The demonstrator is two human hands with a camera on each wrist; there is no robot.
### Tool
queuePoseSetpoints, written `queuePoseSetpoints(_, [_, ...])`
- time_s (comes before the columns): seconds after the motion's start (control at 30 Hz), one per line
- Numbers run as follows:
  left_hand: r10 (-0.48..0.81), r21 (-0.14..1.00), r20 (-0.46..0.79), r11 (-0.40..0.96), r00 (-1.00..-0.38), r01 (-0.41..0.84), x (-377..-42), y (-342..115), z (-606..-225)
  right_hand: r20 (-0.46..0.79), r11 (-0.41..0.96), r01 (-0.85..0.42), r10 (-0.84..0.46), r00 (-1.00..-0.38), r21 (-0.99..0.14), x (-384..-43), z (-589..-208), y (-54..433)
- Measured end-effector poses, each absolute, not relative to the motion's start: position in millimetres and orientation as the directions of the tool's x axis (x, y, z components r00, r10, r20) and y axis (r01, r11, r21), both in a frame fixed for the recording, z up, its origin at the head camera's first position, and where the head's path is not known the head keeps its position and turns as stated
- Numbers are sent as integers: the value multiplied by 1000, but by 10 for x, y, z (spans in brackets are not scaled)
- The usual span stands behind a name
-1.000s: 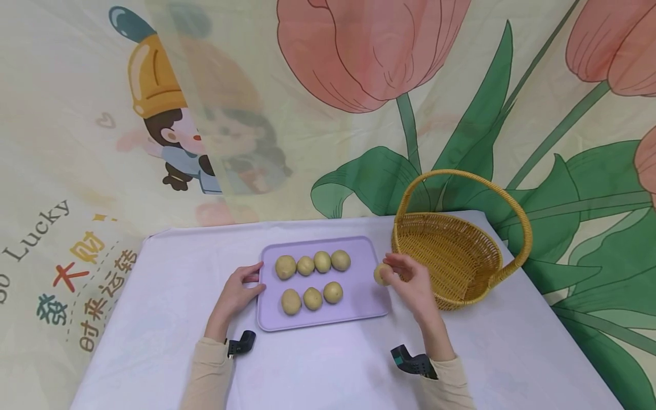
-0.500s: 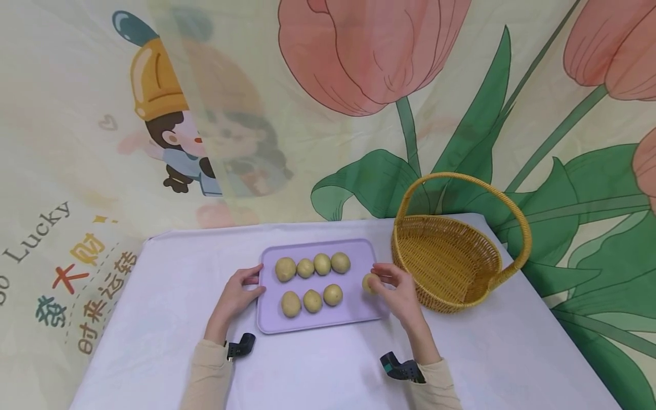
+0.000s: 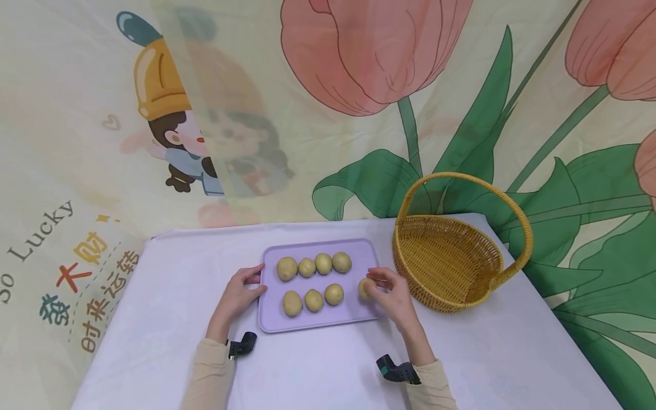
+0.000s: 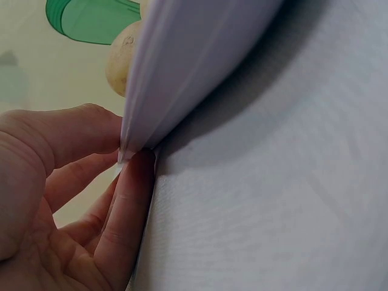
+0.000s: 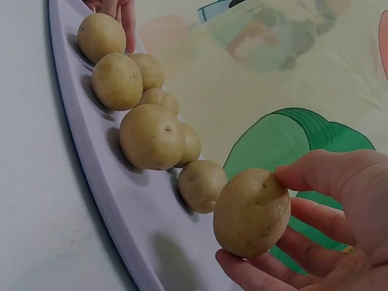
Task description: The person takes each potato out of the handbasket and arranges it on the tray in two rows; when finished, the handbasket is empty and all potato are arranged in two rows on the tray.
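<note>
Several round, yellow-skinned potatoes lie in two rows on a shallow lilac tray. My left hand holds the tray's left edge, with thumb and a finger against the rim and outer wall in the left wrist view. Over the tray's right end, my right hand pinches one potato between thumb and fingers. That potato is raised, with a shadow below it on the tray, just right of the front row. The back row runs along the tray's far side.
Close to the tray's right side stands a woven wicker basket with a tall arched handle; no potatoes show inside it. A white cloth covers the table. Behind it hangs a printed backdrop with tulips and a cartoon figure.
My right hand has carried its potato leftward from beside the basket, over the tray's right edge and closer to the front row. The left hand stays on the tray's edge.
</note>
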State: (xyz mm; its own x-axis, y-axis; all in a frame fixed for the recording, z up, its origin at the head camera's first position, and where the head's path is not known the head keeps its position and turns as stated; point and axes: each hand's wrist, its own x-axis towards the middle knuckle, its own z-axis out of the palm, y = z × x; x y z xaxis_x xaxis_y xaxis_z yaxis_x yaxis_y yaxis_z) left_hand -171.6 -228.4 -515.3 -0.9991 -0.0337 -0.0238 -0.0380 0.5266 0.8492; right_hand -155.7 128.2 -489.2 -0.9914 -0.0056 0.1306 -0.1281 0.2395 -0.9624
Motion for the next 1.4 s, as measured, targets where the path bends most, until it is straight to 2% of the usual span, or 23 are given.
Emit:
queuePoseSetpoints(0.33, [-47,856,-38,514,-998,-57,-1719,-2275,-5166,89,212,-88,-5,-996,-973,-1560,-4922,1228])
queuePoseSetpoints(0.7, [-45,855,-31,517,-999,-50,-1719,-2273,-5163,77,236,-77,-10,-997,-969,-1396,-4561,1134])
queuePoseSetpoints(1.07, [-51,855,-42,515,-998,-63,-1713,-2277,-5166,91,220,-89,-2,-996,-971,-1571,-4975,1161])
queuePoseSetpoints(1.4, [-49,850,-45,522,-998,-64,-1698,-2275,-5169,114,234,-110,3,-994,-966,-1579,-5052,1116])
